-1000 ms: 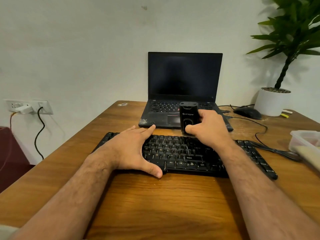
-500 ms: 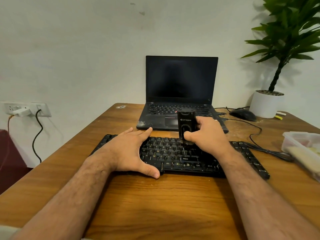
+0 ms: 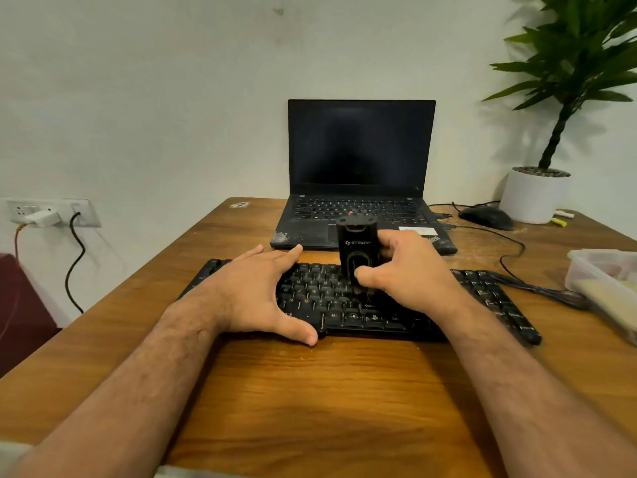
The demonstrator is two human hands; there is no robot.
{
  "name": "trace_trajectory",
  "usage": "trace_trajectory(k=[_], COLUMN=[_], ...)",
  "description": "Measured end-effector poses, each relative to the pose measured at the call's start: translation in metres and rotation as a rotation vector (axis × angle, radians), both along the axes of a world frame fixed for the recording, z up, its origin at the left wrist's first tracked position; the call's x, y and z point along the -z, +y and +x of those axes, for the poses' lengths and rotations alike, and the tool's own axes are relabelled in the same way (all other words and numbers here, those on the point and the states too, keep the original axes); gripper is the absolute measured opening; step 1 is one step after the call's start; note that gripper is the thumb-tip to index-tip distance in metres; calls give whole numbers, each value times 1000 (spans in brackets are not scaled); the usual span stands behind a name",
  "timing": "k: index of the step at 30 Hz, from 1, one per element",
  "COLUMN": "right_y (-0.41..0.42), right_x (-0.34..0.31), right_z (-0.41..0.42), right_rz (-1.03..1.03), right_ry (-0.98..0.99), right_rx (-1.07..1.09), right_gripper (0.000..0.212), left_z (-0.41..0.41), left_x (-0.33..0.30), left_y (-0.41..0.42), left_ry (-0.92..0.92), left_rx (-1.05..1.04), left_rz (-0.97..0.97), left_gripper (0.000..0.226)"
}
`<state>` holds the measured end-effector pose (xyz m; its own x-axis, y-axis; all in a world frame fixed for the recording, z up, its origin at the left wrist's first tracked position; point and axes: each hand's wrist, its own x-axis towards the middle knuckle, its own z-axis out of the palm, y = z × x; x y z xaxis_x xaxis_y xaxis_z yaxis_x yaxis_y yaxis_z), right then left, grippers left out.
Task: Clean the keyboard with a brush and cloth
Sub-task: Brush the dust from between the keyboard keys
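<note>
A black keyboard (image 3: pixel 344 305) lies flat on the wooden desk (image 3: pixel 327 391), its long edge running across in front of the person. Its keys are dark with pale legends; "Alt" and "Ctrl" read on the near row. The far right end is blurred.

The left hand (image 3: pixel 255 291) lies flat on the keyboard's left half, fingers straight and together, thumb spread down over the keyboard's near edge onto the desk.

The right hand (image 3: pixel 410 274) grips the brush (image 3: pixel 356 257), a black upright block with a white logo on its face and a rounded slot below it. The thumb presses the block's front, the fingers curl round its right side. Its lower end meets the keys near the keyboard's middle; the bristles are too dark and blurred to make out.

Behind the keyboard stands an open laptop (image 3: pixel 362 160), screen dark. Right of the laptop lie a mouse (image 3: pixel 486 217) and a white pot (image 3: pixel 532 196) with a plant. Right of the keyboard sits a clear tub (image 3: pixel 603 277).
</note>
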<state>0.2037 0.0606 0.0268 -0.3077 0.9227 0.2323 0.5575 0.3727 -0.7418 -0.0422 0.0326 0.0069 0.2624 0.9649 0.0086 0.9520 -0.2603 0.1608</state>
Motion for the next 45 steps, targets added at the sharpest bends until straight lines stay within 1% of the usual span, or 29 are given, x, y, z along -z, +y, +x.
trace_trajectory(k=[2,4,7,8,10,11,14,17,19,22,23,25,27,28,31,35,37,40,43,45], right_y=[-1,-8,-15,-14,-10,-8,-8,-10,-11,-13,-11,-4,0,1,-4,3,1,-4,1,1], right_x=[2,3,3,1,-5,-9,-14,-11,-6,0,0,-2,-5,-6,-7,0,-2,-5,-2,-2], right_z=[-8,-18,-28,-27,-15,-6,15,8,-8,-25,-24,-15,-1,6,14,4,5,14,13,10], right_rz=[45,46,33,24,-17,-44,-101,-99,-51,-11,-15,3,34,16,-143,-5,-10,-98,-6,32], right_ry=[41,71,17,-3,-38,-50,-23,13,1,8,15,-3,-37,-31,28,35,65,55,30,45], right_rx=[10,-87,-194,-189,-151,-136,-140,-148,-144,-184,-184,-111,-23,-23,-124,57,38,-61,79,114], right_gripper=[36,34,35,34,31,29,29,33,31,32,33,34,35,35,34,29,29,32,30,32], left_z=[-1,-1,0,0,-1,0,1,0,0,1,1,0,0,0,0,1,1,4,5,4], left_x=[0,0,1,1,2,2,0,3,5,4,3,3,3,3,2,2,2,-2,-3,-3], left_y=[1,2,2,1,2,1,-2,-1,1,2,2,1,1,1,2,1,0,-3,-5,-4], left_ry=[-8,-20,-76,-78,-44,-34,-36,-28,-21,-55,-58,-33,-18,-21,-24,-22,-17,-23,-26,-22], left_rx=[5,30,64,62,38,22,-5,3,17,45,45,29,10,5,4,0,-2,-14,-20,-16], left_rz=[-1,10,26,28,32,28,7,48,53,52,46,35,25,20,12,5,9,-5,-11,-3], left_gripper=[148,144,124,127,143,147,150,156,154,138,139,150,155,155,156,156,155,152,148,147])
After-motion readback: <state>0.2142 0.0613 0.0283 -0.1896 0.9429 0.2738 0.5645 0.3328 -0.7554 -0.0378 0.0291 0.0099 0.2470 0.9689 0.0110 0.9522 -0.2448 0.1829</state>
